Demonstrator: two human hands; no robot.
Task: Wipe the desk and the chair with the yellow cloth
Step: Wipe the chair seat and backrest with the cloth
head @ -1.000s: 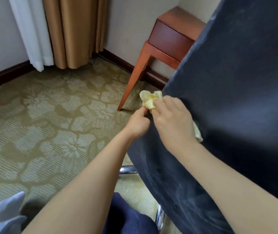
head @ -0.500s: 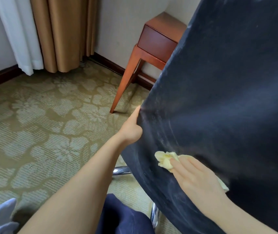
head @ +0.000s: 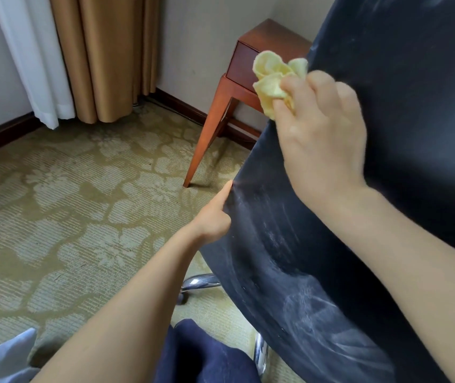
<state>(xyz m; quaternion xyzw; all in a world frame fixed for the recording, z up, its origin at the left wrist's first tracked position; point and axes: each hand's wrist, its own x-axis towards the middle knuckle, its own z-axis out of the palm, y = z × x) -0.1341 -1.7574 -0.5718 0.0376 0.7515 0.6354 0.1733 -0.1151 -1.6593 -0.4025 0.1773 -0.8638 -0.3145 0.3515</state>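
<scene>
The right hand is sweeping back up the chair, from low on the dark backrest half a second ago to its upper edge, fingers bunching the yellow cloth against the fabric. The left hand is still pinching the backrest's side edge, steadying it. Dusty streaks are lingering lower down, so the chair probably needs more passes. The desk is standing behind it.

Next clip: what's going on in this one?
A person is wiping the back of a dark chair. The right hand grips a bunched yellow cloth high up at the chair's side edge, while the left hand holds that same edge lower down. Pale streaks show on the lower part of the chair back. The wooden desk stands behind by the wall, untouched right now.
</scene>
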